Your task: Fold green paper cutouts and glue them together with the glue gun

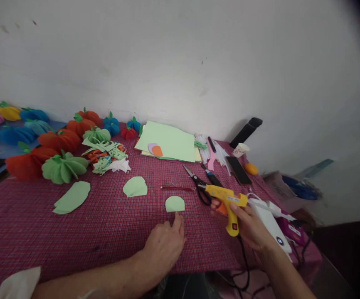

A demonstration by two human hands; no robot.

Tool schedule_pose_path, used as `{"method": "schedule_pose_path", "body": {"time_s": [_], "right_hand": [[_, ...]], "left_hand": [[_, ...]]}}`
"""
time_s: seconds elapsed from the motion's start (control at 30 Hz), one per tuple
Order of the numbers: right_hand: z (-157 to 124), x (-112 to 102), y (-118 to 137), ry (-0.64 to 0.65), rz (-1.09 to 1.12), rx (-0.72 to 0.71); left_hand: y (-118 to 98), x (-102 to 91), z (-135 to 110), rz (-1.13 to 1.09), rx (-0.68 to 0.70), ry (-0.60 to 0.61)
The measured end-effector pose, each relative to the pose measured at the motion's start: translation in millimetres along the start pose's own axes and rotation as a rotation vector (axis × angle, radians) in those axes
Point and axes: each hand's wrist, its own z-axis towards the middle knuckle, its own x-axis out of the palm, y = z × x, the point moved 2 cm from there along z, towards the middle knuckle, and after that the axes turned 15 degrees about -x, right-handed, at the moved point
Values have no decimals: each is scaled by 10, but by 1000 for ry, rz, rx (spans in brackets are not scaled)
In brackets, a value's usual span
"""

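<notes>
My left hand (166, 239) rests on the cloth, index finger stretched out to the straight lower edge of a small light-green paper piece (175, 204). Its other fingers are partly bent, and nothing shows in them. A yellow hot glue gun (231, 200) is gripped in my right hand (247, 224), its nozzle pointing left above black-handled scissors (199, 185). Just beyond the small piece lies a red pencil (177, 188). Farther left are a stack of green paper pieces (135, 187) and a larger folded-looking green stack (72, 198).
Several paper pumpkins (60, 141) and paper scraps (107, 155) fill the left back. Green paper sheets (169, 139) lie near the wall. At right are a cutter (213, 177), a phone (239, 170), a paper cup (240, 150) and a white power bank (270, 226). The gun's cord (245, 265) hangs over the front edge.
</notes>
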Motion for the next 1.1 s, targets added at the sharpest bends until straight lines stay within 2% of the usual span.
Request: {"method": "schedule_pose_path", "body": {"time_s": [0.1,0.17,0.23,0.33,0.4,0.5,0.57,0.6,0.67,0.77,0.93,1.1], "right_hand": [[20,72,-8,57,-49,74],[48,119,4,68,-75,86],[77,166,8,46,-76,64],[95,237,-28,-24,-74,-19],[77,287,-73,-84,-97,-60],[6,376,-124,-169,-157,-91],[-55,438,-129,-228,-202,-119],[-87,465,-127,-259,-227,-127],[-147,513,-125,-301,-266,-128],[-212,572,-135,-263,-247,-152],[-267,628,-158,-82,-105,-240],[-296,662,-173,163,-50,-165]], "left_hand": [[11,-33,11,-97,13,17],[29,-104,23,-248,20,69],[59,-195,46,-486,-11,136],[100,-308,110,-946,-138,209],[79,-333,153,-1272,-255,335],[-52,-316,166,-1695,-436,626],[-173,-300,137,-1828,-497,770],[-228,-294,120,-1851,-500,797],[-307,-290,99,-1854,-457,738],[-355,-297,101,-1840,-335,554],[-355,-262,123,-1858,-174,521],[-310,-157,144,-1767,-129,443]]}}
